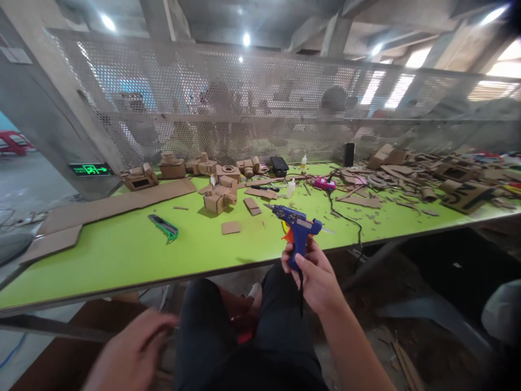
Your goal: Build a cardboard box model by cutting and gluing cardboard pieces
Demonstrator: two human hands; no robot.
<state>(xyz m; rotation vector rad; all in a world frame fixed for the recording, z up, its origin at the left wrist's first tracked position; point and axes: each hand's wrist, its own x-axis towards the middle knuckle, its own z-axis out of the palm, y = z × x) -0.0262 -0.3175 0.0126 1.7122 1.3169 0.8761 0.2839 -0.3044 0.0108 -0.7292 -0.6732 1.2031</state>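
My right hand (311, 271) is wrapped round the handle of a blue hot glue gun (300, 227), held up in front of the table edge. Its nozzle points left, its trigger is orange, and a dark cord hangs below the handle. Low on the left, my left hand (136, 345) is smeared by motion over my lap, and I see nothing in it. Beyond the glue gun lie a small square piece of cardboard (231, 228) and a few stacked strips (252, 206). A boxy cardboard model (220, 196) stands behind them. To the left rests a green utility knife (164, 227).
Along the back of the green table (195, 252) stand several cardboard models (173, 165). A long cardboard sheet (118, 202) covers the left side. A pink power strip (324, 183), a white bottle (291, 188) and cardboard scraps (394, 190) lie rightward. A perforated metal screen (244, 98) rises behind.
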